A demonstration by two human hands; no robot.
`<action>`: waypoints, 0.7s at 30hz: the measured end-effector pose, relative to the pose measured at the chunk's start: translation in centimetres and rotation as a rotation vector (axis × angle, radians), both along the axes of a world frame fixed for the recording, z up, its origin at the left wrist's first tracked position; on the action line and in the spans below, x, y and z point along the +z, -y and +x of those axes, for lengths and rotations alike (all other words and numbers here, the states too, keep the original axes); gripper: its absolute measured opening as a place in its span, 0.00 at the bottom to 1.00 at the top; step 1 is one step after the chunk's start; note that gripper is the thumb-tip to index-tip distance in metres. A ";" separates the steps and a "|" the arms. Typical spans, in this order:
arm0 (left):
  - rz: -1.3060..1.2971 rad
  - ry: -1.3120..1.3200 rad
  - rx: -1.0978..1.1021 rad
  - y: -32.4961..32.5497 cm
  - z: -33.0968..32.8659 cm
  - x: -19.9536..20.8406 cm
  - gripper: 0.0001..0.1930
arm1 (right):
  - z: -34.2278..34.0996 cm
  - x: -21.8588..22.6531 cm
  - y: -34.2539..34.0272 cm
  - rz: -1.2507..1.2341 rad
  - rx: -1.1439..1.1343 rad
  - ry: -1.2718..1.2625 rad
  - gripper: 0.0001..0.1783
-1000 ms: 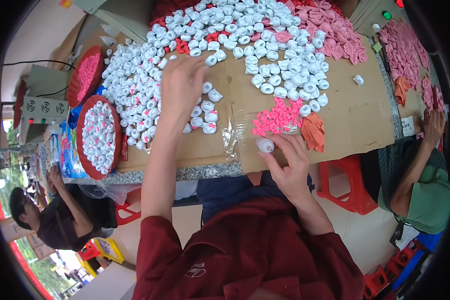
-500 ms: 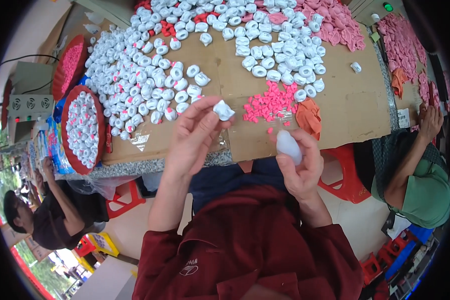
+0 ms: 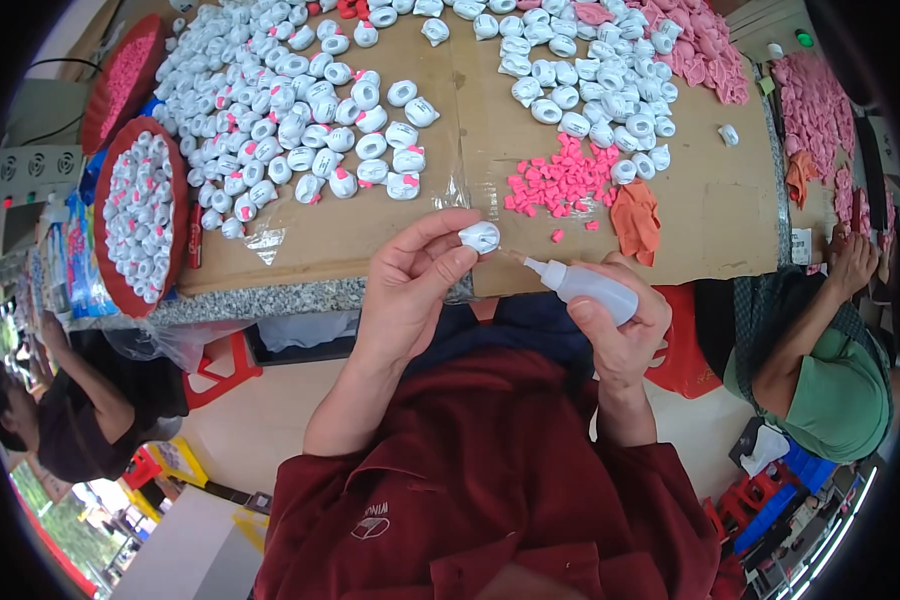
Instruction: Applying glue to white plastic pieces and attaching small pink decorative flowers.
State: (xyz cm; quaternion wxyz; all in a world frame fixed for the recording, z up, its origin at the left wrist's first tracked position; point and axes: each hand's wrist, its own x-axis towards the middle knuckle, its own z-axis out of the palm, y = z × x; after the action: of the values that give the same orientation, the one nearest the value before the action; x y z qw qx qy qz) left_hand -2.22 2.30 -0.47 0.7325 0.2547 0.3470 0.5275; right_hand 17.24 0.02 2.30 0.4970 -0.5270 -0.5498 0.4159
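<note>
My left hand (image 3: pixel 410 285) pinches a small white molded piece (image 3: pixel 480 237) between thumb and fingertips above the table's near edge. In my right hand (image 3: pixel 625 325) is a translucent white squeeze bottle (image 3: pixel 598 290), tilted so that its thin nozzle points left at the piece. The nozzle tip sits at or very close to the piece; whether they touch I cannot tell. Just beyond my hands lies a pile of small bright pink bits (image 3: pixel 570 178), with an orange cloth (image 3: pixel 635 222) to its right. Many white pieces (image 3: pixel 315 125), some with pink bits on them, cover the table beyond.
Cardboard (image 3: pixel 710 225) covers the granite-edged table. A red bowl (image 3: pixel 178 235) of white pieces stands at left, with another red bowl (image 3: pixel 98 128) of pink bits behind it. Pink molded parts (image 3: pixel 705 60) are heaped at far right. Other people work at both sides.
The bottle has turned from nearly upright to nozzle-left, and its tip has come to the white piece. The piece has been turned in my left fingers. The whole view has shifted slightly.
</note>
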 end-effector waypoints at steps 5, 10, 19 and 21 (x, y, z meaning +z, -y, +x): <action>0.001 0.000 0.003 0.0 0.0 0.1 0.15 | 0.0 -0.4 -0.2 0.038 0.019 -0.009 0.17; -0.006 -0.005 0.007 0.0 -0.1 0.1 0.15 | 0.2 -0.2 -0.1 0.027 0.022 0.001 0.17; -0.016 -0.003 0.020 0.0 0.0 0.0 0.15 | 0.6 -0.8 0.2 0.026 0.003 -0.046 0.17; -0.013 -0.006 0.034 0.1 0.0 0.2 0.15 | 0.5 -0.7 0.1 0.044 -0.003 -0.079 0.18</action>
State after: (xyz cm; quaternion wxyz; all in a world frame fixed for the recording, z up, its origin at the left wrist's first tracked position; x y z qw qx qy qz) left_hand -2.25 2.22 -0.29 0.7241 0.2455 0.3567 0.5368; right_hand 17.72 -0.03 1.61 0.5306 -0.5000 -0.5377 0.4235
